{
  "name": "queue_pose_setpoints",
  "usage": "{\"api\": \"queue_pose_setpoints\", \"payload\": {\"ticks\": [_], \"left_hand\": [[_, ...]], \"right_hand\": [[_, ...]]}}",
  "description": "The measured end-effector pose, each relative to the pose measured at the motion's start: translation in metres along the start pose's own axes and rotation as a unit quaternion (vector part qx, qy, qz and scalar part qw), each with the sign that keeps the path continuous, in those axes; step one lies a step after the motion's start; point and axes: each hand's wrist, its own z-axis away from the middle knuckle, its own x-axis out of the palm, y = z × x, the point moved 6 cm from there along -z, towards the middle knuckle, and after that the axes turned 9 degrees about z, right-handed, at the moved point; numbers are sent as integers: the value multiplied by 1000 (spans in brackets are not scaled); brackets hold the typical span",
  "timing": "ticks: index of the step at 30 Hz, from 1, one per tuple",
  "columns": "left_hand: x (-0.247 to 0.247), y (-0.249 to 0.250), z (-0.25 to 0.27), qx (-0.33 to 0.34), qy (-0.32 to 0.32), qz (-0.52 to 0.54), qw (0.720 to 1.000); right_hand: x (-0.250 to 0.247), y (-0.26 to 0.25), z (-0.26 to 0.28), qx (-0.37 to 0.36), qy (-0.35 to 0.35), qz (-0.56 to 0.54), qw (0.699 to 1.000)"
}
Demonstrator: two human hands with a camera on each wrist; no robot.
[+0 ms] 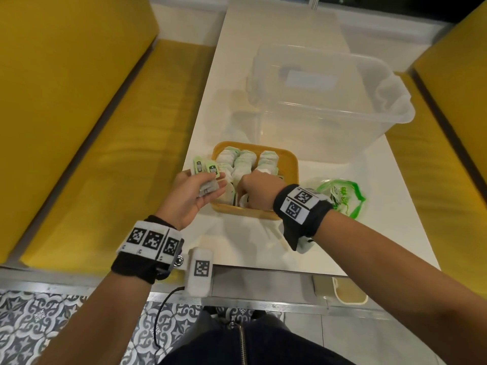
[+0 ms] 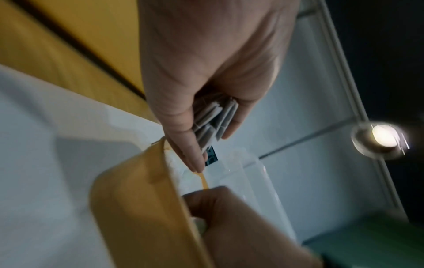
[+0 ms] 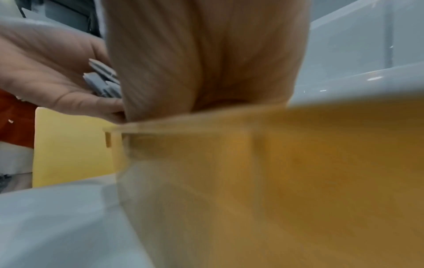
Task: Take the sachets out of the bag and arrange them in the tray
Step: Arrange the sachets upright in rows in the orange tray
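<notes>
on the white table point(image 1: 263, 248), going left to right, i am seeing my left hand point(image 1: 188, 196) hovering palm up just beside the left rim of the orange tray point(image 1: 291, 159), its fingers and thumb curling round a small bundle of sachets point(image 1: 205, 171); their green labels are carrying dark print that i cannot read. in the left wrist view the same bundle point(image 2: 212, 123) is sitting edge-on between thumb and fingers. inside the tray, rows of white and green sachets point(image 1: 245, 162) are lying packed side by side. my right hand point(image 1: 257, 189) is reaching down into the near part of the tray, knuckles up, fingers hidden among the sachets, so i cannot tell what they are gripping. right of the tray, the green and clear bag point(image 1: 342, 196) is lying crumpled on the table, partly behind my right wristband. beyond the tray, a clear plastic tub point(image 1: 329, 101) is standing, and yellow benches point(image 1: 79, 114) are flanking the table.
</notes>
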Motion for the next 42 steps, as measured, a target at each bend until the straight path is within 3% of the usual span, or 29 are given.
{"api": "queue_pose_setpoints", "payload": {"ticks": [4,14,19,25,29,33,36,39,42], "left_hand": [[4,-9,-1,3,0,-67,998],[1,-10,-4,-24,5,-1,1000],[-1,-6,-5,-30,2,9,999],[0,1,-7,-20,10,-43,999],[4,6,-6,-1,21,-44,999],[9,9,-4,13,14,-61,998],[18,8,-1,18,-18,-89,996],[32,6,5,30,-63,-121,990],[38,6,8,32,-91,-129,987]], "right_hand": [[0,-6,1,8,38,40,998],[0,-7,-1,9,106,61,992],[-7,6,3,22,66,-49,996],[-25,26,8,27,122,-125,984],[-37,38,13,36,178,-174,968],[-48,49,24,52,253,-300,918],[-56,40,31,19,213,-422,881],[-57,25,33,-22,143,-455,879],[-58,29,36,-15,165,-479,862]]}}
